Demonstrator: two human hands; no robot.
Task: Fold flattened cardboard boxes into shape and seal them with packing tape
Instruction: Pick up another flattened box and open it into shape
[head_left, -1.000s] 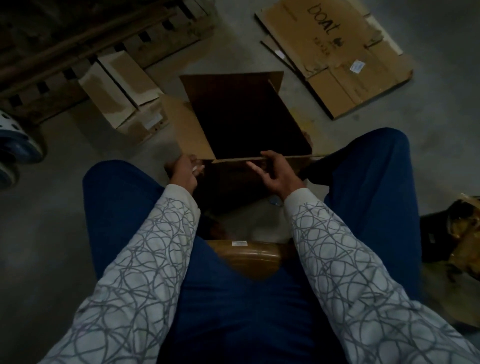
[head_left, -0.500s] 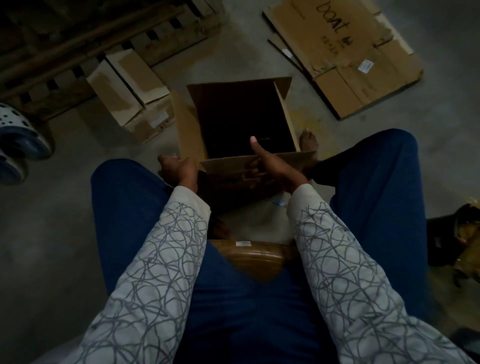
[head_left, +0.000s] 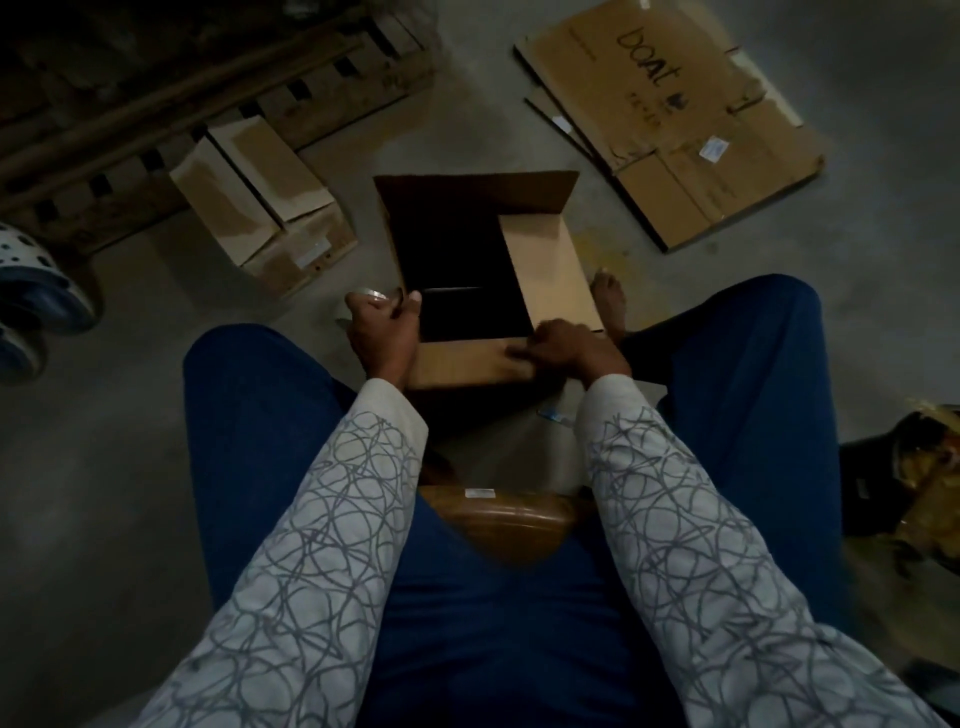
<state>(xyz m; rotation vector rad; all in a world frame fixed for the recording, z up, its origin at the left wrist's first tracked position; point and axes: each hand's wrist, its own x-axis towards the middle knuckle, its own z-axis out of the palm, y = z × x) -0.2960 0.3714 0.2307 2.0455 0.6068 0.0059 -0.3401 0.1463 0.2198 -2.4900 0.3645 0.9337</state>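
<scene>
The cardboard box (head_left: 467, 200) is standing on the floor (head_left: 130, 467) between the seated person's knees, with its open top facing the camera.

Change noted: the right flap (head_left: 550, 275), which was standing upright 0.5 s earlier, is now lying inward over the opening. The near flap (head_left: 462, 358) is lying folded down along the near edge. The right hand (head_left: 566, 348) is pressing where these 2 flaps meet, fingers stretched along the near flap and grasping nothing. The left hand (head_left: 382, 327), previously low beside the knee, is now sitting at the box's near-left corner. It is clenched round what appears to be a roll of packing tape (head_left: 363, 301) (dim light; identification tentative).

Judgement: closing is only partly done. The far flap is standing open, the interior is showing dark, and no tape is visible on any seam. Flattened cardboard sheets (head_left: 675, 130) are lying well apart, at the far right.
</scene>
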